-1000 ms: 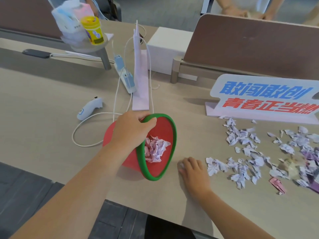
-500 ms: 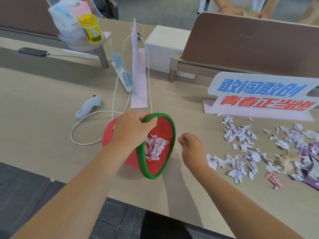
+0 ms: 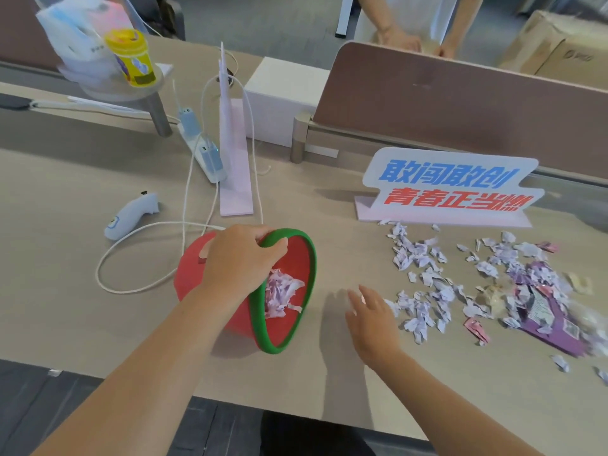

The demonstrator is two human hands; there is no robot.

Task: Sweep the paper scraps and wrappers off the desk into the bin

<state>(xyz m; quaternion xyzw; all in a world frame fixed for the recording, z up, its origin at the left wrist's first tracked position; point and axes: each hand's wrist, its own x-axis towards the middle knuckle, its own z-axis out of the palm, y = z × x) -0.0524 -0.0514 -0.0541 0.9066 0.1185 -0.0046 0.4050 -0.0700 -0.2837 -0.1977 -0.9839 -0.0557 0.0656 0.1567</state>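
Note:
A red bin [image 3: 297, 258] with a green rim lies tipped on its side on the desk, mouth facing right, with crumpled paper scraps [image 3: 281, 291] inside. My left hand [image 3: 240, 261] grips its upper rim. My right hand [image 3: 371, 319] hovers open, palm down, over the desk to the right of the bin's mouth, at the left edge of a spread of purple-white paper scraps [image 3: 424, 284]. Farther right lie a purple wrapper [image 3: 546, 311] and a small pink wrapper [image 3: 477, 330].
A slogan sign [image 3: 454, 189] stands behind the scraps. A white cable [image 3: 138, 284], a white handheld controller [image 3: 131, 213], a power strip [image 3: 202, 153] and a pink stand [image 3: 235, 179] lie left of and behind the bin. Another person stands beyond the brown divider [image 3: 460, 103].
My right hand lifted from the desk by the bin's mouth, then moved right toward the scraps with fingers spread. My left hand keeps holding the bin.

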